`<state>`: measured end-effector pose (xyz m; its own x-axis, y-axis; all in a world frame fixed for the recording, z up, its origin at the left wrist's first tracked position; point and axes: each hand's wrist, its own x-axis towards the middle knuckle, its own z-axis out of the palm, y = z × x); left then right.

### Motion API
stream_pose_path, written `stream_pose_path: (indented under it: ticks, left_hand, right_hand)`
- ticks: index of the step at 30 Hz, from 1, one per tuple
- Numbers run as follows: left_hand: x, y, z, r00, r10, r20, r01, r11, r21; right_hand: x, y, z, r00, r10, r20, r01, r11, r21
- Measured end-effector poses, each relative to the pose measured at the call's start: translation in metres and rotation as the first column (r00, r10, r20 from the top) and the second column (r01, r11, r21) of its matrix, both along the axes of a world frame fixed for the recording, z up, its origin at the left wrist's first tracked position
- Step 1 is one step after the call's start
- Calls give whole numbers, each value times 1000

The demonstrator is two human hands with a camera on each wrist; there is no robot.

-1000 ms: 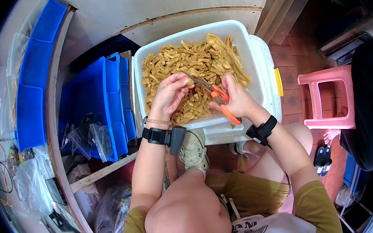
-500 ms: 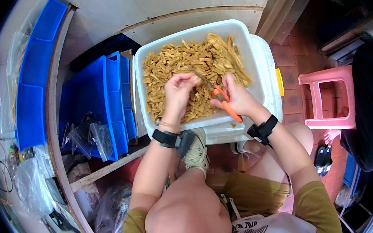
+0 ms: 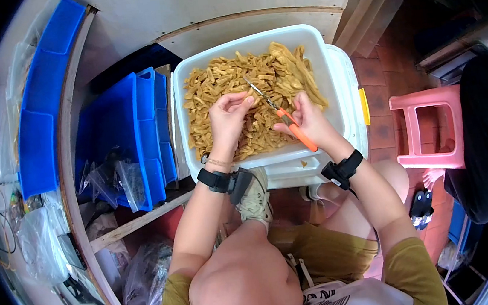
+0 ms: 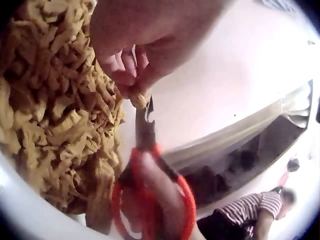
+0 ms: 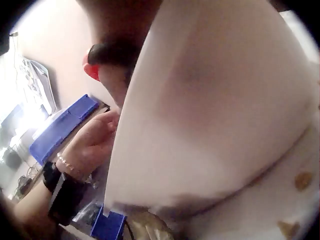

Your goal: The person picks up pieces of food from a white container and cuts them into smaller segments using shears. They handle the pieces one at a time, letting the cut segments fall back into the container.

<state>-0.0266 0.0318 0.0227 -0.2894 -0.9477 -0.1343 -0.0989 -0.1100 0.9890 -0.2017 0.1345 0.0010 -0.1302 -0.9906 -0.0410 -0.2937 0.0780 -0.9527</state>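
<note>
Above a white tub (image 3: 332, 82) filled with yellow-brown strips (image 3: 211, 78), the left hand (image 3: 229, 121) pinches a small yellowish piece (image 4: 140, 99) between thumb and fingers. The right hand (image 3: 311, 124) grips orange-handled scissors (image 3: 295, 128), whose blades point up and left beside that piece. In the left wrist view the blades (image 4: 145, 127) look nearly together just under the pinched piece. Longer uncut-looking pieces (image 3: 294, 68) lie at the tub's back right. The tub wall hides most of the right hand in the right wrist view.
Blue bins (image 3: 154, 132) stand left of the tub, beside a wooden-edged shelf. Under the tub is a white lid (image 3: 349, 98) with a yellow latch (image 3: 364, 107). A pink stool (image 3: 428, 128) and a seated person in dark clothes (image 3: 482, 131) are at the right.
The left hand has shifted slightly right since a second ago, its wrist more upright. The scissors' orange handles have come together and the blades have closed.
</note>
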Motion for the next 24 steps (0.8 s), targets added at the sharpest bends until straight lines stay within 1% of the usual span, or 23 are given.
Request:
stream_pose_path:
  ticks: [1, 2, 3, 4, 5, 7, 9, 11, 12, 14, 15, 17, 21, 23, 24]
  left_hand:
    - [1, -1, 0, 999, 23, -30, -21, 998, 65]
    - [2, -1, 0, 999, 22, -31, -20, 998, 65]
    - [3, -1, 1, 981, 83, -175, -48, 980, 194]
    - [5, -2, 2, 939, 160, -304, -56, 945, 323]
    - [7, -4, 3, 939, 159, -304, -56, 945, 321]
    - [11, -9, 4, 873, 231, -430, -26, 901, 432]
    - [14, -12, 3, 857, 256, -447, -29, 891, 453]
    - [16, -14, 1, 838, 249, -486, 28, 870, 492]
    - [17, -15, -1, 838, 249, -486, 28, 870, 493]
    - [19, -16, -4, 805, 229, -547, 123, 838, 531]
    - [19, -16, -4, 805, 229, -547, 123, 838, 532]
    - [19, -15, -5, 799, 193, -569, 175, 832, 527]
    - [19, -15, -4, 796, 185, -576, 212, 806, 553]
    - [22, -17, -6, 812, 149, -564, 276, 754, 597]
    - [22, -17, -5, 812, 149, -564, 276, 753, 597]
  right_hand:
    - [1, 1, 2, 1000, 8, 10, -9, 1000, 11]
    - [2, 1, 2, 1000, 17, 21, -18, 1000, 22]
    - [1, 2, 2, 1000, 17, 21, -18, 1000, 21]
    - [1, 2, 1, 999, 15, -29, -15, 1000, -1]
    - [1, 2, 0, 997, 12, -78, -14, 1000, -23]
    - [1, 1, -5, 994, 20, -103, -22, 1000, -17]
    - [1, 2, -1, 991, 28, -130, -29, 1000, -10]
    - [1, 4, 12, 967, 102, -232, -83, 993, 86]
    - [2, 4, 14, 967, 101, -232, -83, 993, 87]
    - [2, 4, 16, 972, 102, -213, -82, 992, 100]
    - [2, 4, 15, 972, 103, -213, -83, 991, 101]
    - [2, 4, 14, 970, 102, -222, -81, 991, 104]
    - [2, 4, 13, 961, 95, -259, -80, 994, 68]
    - [3, 5, 16, 963, 85, -255, -72, 996, 61]
    - [3, 5, 14, 963, 85, -254, -71, 996, 62]
